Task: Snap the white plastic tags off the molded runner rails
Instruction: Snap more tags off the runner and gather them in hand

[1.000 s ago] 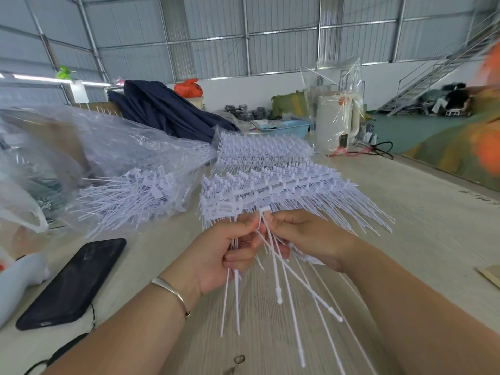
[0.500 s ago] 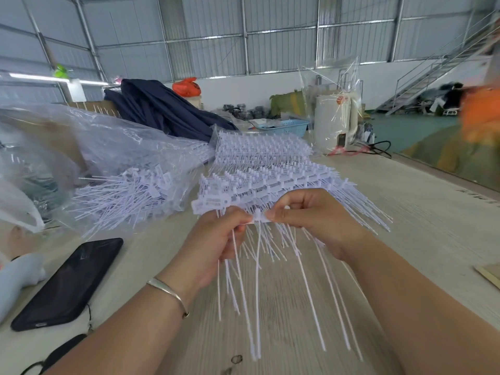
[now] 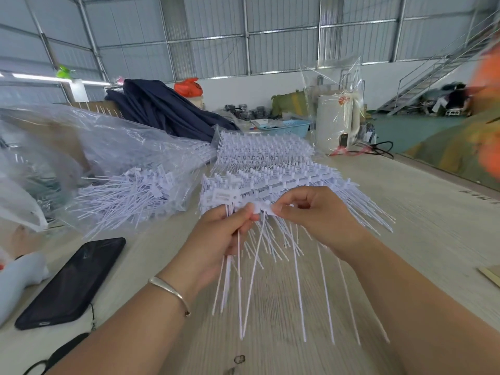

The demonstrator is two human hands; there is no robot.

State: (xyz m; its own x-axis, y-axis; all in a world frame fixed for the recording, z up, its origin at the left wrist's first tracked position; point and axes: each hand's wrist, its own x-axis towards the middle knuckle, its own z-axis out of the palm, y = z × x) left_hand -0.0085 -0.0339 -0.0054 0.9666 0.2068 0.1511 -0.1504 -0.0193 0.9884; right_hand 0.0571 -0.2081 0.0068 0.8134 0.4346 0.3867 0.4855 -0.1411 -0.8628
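Tags (image 3: 259,209): white plastic, on the near edge of stacked rails (image 3: 270,182) mid-table. Left hand (image 3: 216,239) grips a bundle of freed tails and pinches the tag head; right hand (image 3: 313,212) pinches the same head from the other side. Judged light, thin, springy; tails flex, joints brittle. Hold at the flat head, close to the rail. Loose tags (image 3: 121,193) in a bag at left.
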